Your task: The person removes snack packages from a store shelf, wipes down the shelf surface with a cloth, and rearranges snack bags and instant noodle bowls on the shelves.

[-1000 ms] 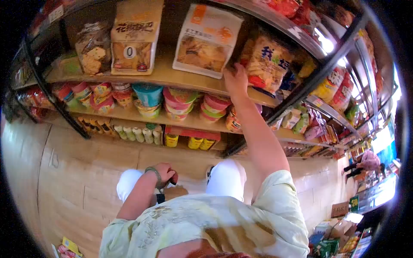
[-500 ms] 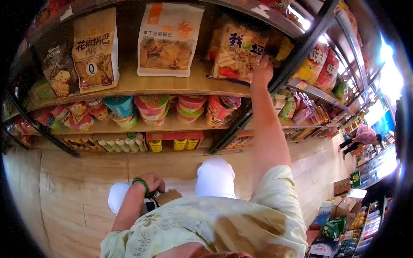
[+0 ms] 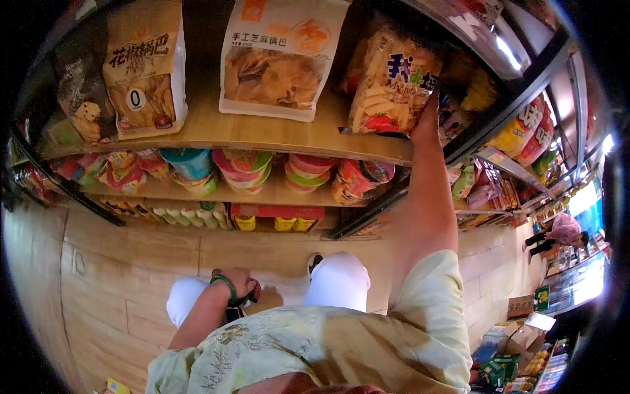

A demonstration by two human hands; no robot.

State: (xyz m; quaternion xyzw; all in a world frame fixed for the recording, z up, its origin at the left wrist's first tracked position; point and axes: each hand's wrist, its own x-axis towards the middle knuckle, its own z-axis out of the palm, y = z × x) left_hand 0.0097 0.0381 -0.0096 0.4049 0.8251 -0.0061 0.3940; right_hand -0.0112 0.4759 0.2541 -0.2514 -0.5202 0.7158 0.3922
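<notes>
At the right end of the upper shelf stands a clear bag of snack sticks [image 3: 384, 88] with Chinese lettering and a red picture at its base. My right hand [image 3: 426, 119] grips its right edge, the fingers mostly hidden behind it. Left of it, a white pouch of rice crackers [image 3: 272, 79] stands upright, and further left is a brown paper pouch of crackers [image 3: 146, 82]. My left hand [image 3: 236, 284], a green bangle at the wrist, rests low by my knee. Its fingers are curled around something dark that I cannot make out.
Instant noodle cups [image 3: 241, 169] line the shelf below. A black shelf post [image 3: 505, 92] rises just right of my right arm, with yellow and red snack bags [image 3: 525, 131] beyond. Cardboard boxes [image 3: 518, 338] are at lower right. A person in pink [image 3: 566, 230] bends over further off.
My right hand has shifted along the bag's right edge, and the bag sits more upright with its front turned. The view has moved, so the shelf looks closer. My left hand stays low.
</notes>
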